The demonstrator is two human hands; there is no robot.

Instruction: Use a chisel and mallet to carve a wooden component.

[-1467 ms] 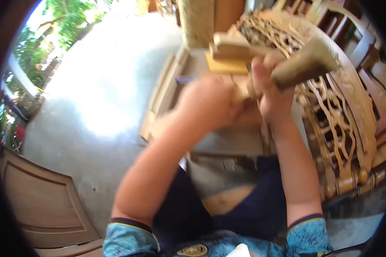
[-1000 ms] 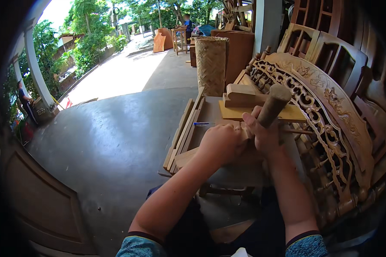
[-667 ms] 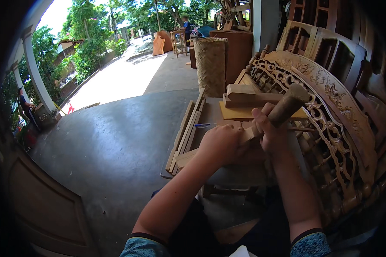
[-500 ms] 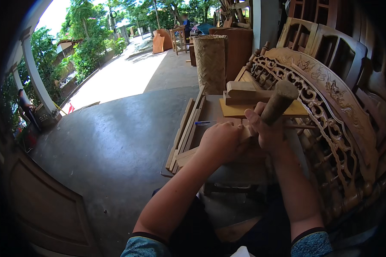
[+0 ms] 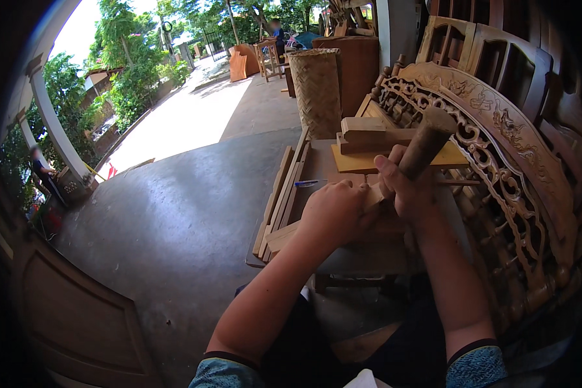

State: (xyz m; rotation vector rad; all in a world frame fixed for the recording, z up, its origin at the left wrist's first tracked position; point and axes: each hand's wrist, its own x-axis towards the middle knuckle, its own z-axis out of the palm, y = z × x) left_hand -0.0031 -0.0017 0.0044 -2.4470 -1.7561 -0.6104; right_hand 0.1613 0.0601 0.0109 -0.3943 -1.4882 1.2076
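My right hand (image 5: 401, 187) is closed round a thick, cylindrical wooden mallet (image 5: 427, 136), tilted with its rounded end up and to the right. My left hand (image 5: 335, 210) is closed on a pale wooden piece (image 5: 373, 199) just left of the mallet, its lower end hidden by fingers. Both hands are over a worktable (image 5: 304, 205), where loose wooden boards (image 5: 279, 204) lie along the left side and a blue pen (image 5: 307, 183) lies behind my left hand. Beyond the hands, stacked wood blocks (image 5: 362, 132) sit on a yellow board (image 5: 349, 161).
Carved openwork furniture panels (image 5: 498, 129) lean along the right, with arched frames behind. A woven bamboo roll (image 5: 315, 90) stands beyond the table. A wooden door panel (image 5: 77, 304) lies low at left. Two other people (image 5: 42, 171) stand at far left and in the back.
The view has tilted up since the blurred first frame. In the later frames the mallet makes small movements, its top ending slightly higher and further right, while both hands keep their grips.
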